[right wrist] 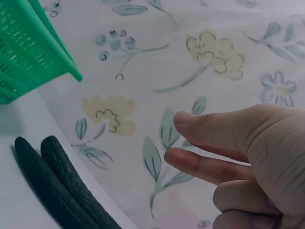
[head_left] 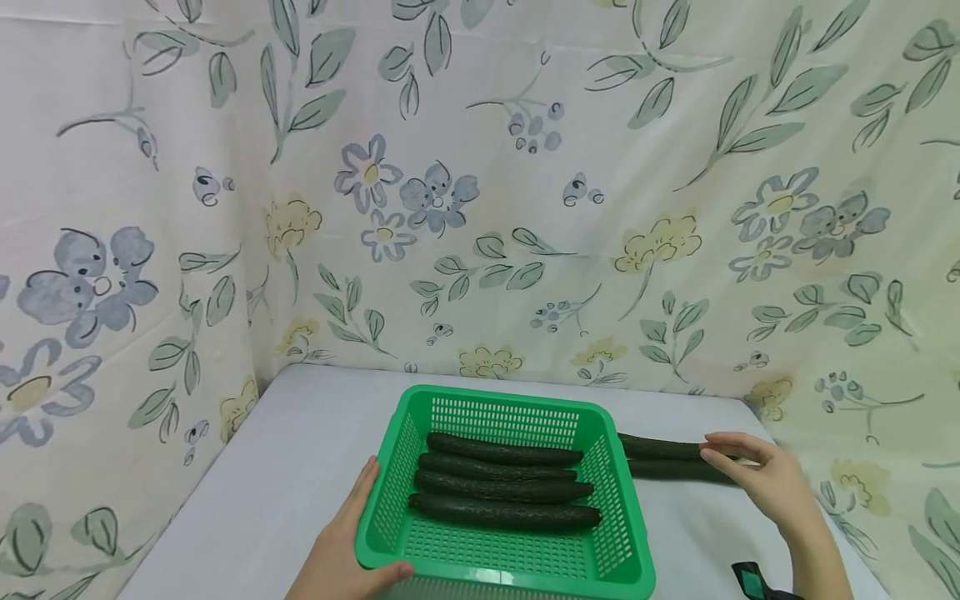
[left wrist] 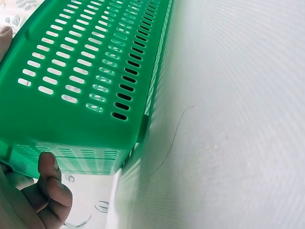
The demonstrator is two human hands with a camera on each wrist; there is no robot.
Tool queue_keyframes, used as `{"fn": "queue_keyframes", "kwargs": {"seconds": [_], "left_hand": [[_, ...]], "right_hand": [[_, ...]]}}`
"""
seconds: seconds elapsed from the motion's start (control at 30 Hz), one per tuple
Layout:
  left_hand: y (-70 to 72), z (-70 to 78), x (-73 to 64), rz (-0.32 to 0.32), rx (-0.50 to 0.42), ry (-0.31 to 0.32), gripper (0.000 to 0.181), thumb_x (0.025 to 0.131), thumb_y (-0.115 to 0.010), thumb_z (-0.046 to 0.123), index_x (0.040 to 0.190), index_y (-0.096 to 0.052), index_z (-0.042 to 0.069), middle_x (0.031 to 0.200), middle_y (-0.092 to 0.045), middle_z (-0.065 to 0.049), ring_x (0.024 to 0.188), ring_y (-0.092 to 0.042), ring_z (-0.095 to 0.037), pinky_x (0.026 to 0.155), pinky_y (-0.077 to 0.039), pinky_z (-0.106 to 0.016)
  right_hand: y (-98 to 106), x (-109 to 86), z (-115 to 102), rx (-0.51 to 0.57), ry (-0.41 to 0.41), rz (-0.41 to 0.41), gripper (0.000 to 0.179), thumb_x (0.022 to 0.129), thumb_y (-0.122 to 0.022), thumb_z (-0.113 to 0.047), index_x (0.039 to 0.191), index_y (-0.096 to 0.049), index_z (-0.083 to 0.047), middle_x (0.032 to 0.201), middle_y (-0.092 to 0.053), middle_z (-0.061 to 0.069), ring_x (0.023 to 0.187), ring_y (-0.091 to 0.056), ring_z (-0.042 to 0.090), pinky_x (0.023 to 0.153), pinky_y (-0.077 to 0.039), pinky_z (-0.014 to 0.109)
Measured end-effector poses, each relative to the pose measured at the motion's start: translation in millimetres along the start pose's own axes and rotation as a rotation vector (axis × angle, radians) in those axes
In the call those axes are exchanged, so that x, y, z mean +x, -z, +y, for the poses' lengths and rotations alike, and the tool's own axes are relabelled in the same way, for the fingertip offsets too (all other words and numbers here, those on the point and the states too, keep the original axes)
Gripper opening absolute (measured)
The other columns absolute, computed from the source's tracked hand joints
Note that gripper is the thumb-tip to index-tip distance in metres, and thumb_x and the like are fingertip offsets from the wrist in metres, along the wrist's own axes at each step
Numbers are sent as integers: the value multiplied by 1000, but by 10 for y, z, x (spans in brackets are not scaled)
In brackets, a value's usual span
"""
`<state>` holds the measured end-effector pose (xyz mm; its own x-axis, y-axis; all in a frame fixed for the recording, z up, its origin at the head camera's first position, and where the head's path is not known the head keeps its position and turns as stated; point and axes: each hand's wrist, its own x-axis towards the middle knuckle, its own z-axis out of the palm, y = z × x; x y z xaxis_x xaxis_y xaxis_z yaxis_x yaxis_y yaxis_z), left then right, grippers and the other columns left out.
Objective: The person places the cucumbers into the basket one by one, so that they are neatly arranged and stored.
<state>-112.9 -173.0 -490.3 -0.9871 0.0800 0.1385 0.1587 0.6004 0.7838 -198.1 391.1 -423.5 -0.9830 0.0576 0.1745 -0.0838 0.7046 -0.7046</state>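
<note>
A green plastic basket [head_left: 487,575] holds several dark green cucumbers [head_left: 504,512], lying side by side across it. My left hand [head_left: 341,542] holds its near left corner, thumb on the front rim and fingers along the left side. In the left wrist view, bent fingers of that hand [left wrist: 52,195] lie against the basket's outer wall [left wrist: 71,126]. To the right of the basket, two more cucumbers [head_left: 675,471] lie together on the table. Over their right ends is my right hand [head_left: 768,479]. In the right wrist view its thumb and forefinger stand apart, holding nothing, away from the cucumbers [right wrist: 76,179].
The white tabletop [head_left: 262,492] extends to both sides of the basket. A floral curtain [head_left: 480,208] hangs behind the table and along its sides. A dark strap-like object with a small screen [head_left: 750,581] shows at the right wrist.
</note>
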Motion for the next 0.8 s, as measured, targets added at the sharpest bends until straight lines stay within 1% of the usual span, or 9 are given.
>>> {"fn": "queue_keyframes", "kwargs": {"seconds": [0.17, 0.27, 0.37, 0.4, 0.47, 0.5, 0.6, 0.73, 0.8], "left_hand": [[0, 3, -9, 2, 1, 3, 131, 75, -93, 48, 173, -8, 29, 178, -16, -8, 154, -35, -48, 102, -53, -64], [-1, 0, -9, 4, 3, -5, 131, 75, -93, 48, 173, -9, 26, 178, -17, -10, 153, -36, -49, 101, -53, -64], [-2, -4, -6, 6, 6, -12, 131, 75, -93, 48, 173, -9, 25, 178, -17, -10, 153, -36, -49, 101, -53, -64], [-2, -5, -5, 6, 6, -12, 131, 75, -93, 48, 173, -9, 25, 178, -17, -9, 153, -36, -49, 101, -53, -64], [-1, -6, -5, 7, 8, -13, 131, 75, -93, 48, 173, -9, 25, 178, -16, -9, 154, -35, -49, 101, -53, -65], [-1, -6, -4, 7, 10, -12, 131, 75, -93, 48, 173, -9, 26, 178, -16, -9, 154, -34, -48, 102, -52, -65], [1, -5, 0, 5, 12, -13, 131, 76, -93, 49, 173, -9, 25, 178, -16, -10, 154, -34, -49, 102, -52, -67], [6, -3, 8, 6, 16, -20, 131, 76, -93, 49, 173, -9, 25, 178, -16, -9, 154, -35, -48, 102, -52, -66], [9, 0, 9, 7, 15, -21, 130, 76, -93, 48, 173, -9, 27, 178, -17, -9, 153, -36, -48, 101, -53, -66]], "right_hand": [[101, -20, 116, 27, -54, 35, 49, 98, -79, -38, 130, -73, 0, 104, -74, -25, 100, -47, -24, 75, -53, 19], [146, -36, 203, 32, -126, 49, 57, 97, -78, -46, 132, -72, -2, 100, -70, -33, 107, -42, -20, 88, -55, 38], [190, -36, 300, 57, -185, 49, 60, 97, -77, -50, 135, -71, -4, 99, -67, -36, 130, -47, 9, 98, -49, 60], [203, -32, 333, 69, -207, 49, 61, 97, -76, -51, 135, -71, -5, 97, -65, -37, 139, -43, 20, 99, -45, 67], [234, -18, 401, 89, -243, 45, 62, 97, -76, -52, 136, -70, -4, 95, -63, -38, 151, -32, 40, 102, -41, 71], [245, -11, 435, 101, -263, 45, 62, 97, -76, -51, 136, -70, -4, 94, -63, -39, 151, -28, 47, 103, -39, 73], [274, 0, 545, 127, -338, 50, 60, 95, -77, -53, 135, -72, -8, 90, -63, -38, 152, -26, 50, 105, -37, 73], [296, -2, 679, 162, -433, 58, 54, 93, -79, -56, 132, -76, -19, 92, -69, -34, 149, -30, 44, 107, -42, 65], [299, -5, 743, 161, -465, 66, 47, 91, -79, -58, 128, -78, -27, 93, -69, -34, 144, -34, 39, 102, -47, 55]]}}
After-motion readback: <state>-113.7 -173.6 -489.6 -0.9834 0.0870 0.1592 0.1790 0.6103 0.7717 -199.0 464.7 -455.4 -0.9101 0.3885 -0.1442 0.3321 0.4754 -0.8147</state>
